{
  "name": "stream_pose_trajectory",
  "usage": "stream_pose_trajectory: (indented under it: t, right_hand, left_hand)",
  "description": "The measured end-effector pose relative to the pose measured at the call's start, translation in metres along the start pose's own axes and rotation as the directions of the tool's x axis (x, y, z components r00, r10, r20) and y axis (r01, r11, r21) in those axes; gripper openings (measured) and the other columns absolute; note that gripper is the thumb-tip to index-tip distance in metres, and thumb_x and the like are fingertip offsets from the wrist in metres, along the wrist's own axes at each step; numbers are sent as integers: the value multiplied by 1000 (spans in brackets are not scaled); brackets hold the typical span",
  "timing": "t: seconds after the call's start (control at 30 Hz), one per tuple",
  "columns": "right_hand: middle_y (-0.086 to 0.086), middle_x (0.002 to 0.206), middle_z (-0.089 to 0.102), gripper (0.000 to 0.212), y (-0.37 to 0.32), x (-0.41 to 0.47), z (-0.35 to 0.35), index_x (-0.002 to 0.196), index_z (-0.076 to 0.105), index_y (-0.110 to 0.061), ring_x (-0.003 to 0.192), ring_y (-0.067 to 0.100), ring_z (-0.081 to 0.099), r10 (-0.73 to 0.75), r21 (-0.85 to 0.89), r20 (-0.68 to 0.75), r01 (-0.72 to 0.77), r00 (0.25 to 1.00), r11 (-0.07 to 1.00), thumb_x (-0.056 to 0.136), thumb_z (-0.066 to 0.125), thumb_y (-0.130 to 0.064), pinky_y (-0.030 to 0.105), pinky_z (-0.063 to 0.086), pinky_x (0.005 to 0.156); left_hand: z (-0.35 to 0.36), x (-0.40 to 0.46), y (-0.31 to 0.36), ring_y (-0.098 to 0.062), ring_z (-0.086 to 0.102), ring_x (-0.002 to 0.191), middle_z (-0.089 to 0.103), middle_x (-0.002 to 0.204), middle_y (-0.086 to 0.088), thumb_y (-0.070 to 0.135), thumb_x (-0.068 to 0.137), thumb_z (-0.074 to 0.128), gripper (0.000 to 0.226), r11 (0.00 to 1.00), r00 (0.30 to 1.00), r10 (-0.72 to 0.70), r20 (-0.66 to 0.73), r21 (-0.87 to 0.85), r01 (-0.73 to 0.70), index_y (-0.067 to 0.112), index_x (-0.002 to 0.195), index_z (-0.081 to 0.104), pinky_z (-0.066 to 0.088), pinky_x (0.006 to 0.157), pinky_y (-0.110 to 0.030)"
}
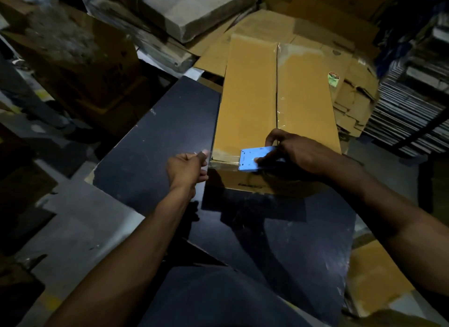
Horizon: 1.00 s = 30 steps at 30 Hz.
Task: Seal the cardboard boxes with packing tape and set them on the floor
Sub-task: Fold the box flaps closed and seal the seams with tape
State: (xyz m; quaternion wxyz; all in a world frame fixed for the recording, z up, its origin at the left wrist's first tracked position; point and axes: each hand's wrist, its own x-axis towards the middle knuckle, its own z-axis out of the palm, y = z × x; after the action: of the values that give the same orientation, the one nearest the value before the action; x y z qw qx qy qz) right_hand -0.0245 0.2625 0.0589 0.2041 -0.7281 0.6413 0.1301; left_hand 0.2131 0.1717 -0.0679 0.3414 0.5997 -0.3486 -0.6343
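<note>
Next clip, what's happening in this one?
A person is taping a closed cardboard box that sits on a dark table. The right hand holds a blue tape dispenser at the box's near edge, while the left hand pinches at the near left corner. The box is not yet on the floor.

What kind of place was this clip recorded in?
Probably a warehouse or packing storeroom: flattened cardboard is heaped behind the box being taped on a dark table, and stacked goods fill shelving on the right.
</note>
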Motion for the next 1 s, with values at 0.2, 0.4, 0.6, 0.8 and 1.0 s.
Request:
stream_pose_trajectory:
  t: [0.2, 0.4, 0.6, 0.8, 1.0]
  right_hand:
    - [-6, 130, 40, 34, -12, 8, -6, 134, 63, -43, 98, 13, 52, 26, -35, 33, -25, 999, 999, 101, 57, -43, 25, 37, 61]
    - [-4, 122, 45, 31, -14, 14, -9, 126, 70, -40, 99, 18, 56, 49, 11, 32, -50, 998, 999, 100, 55, -49, 32, 46, 71]
    - [-10, 105, 48, 18, -14, 18, -7, 93, 73, -39, 85, 14, 56, 95, 123, -3, -93, 996, 988, 95, 62, -54, 33, 44, 70]
    - [-9, 112, 49, 21, -18, 19, -10, 100, 73, -42, 92, 16, 57, 107, 86, 19, -108, 994, 990, 94, 61, -58, 36, 52, 77]
    - [-9, 115, 49, 18, -21, 19, -17, 110, 71, -46, 98, 15, 56, 105, 91, 53, -110, 993, 990, 93, 66, -51, 31, 46, 74]
  left_hand:
    - [0, 9, -6, -20, 51, 48, 70, 75, -17, 17, 90, 81, 28, 999, 1000, -17, 5, 38, 17, 4, 74, 63, 46, 47, -27]
    - [-1, 6, -3, -14, 55, 49, 70, 70, -8, 20, 92, 79, 23, 993, 994, 104, -41, 55, -102, 10, 76, 66, 51, 48, -27]
    - [-2, 20, -16, -16, 48, 51, 70, 72, -9, 22, 91, 81, 23, 994, 995, -97, 21, 57, 96, 3, 85, 70, 44, 47, -28]
    - [1, 23, -24, -12, 43, 44, 67, 63, -1, 29, 91, 81, 28, 991, 990, -124, 67, 65, 120, 7, 77, 70, 35, 41, -25]
    - [3, 15, -25, -10, 38, 43, 68, 70, -1, 32, 91, 80, 27, 973, 969, -225, 104, -22, 228, 12, 77, 70, 25, 41, -21]
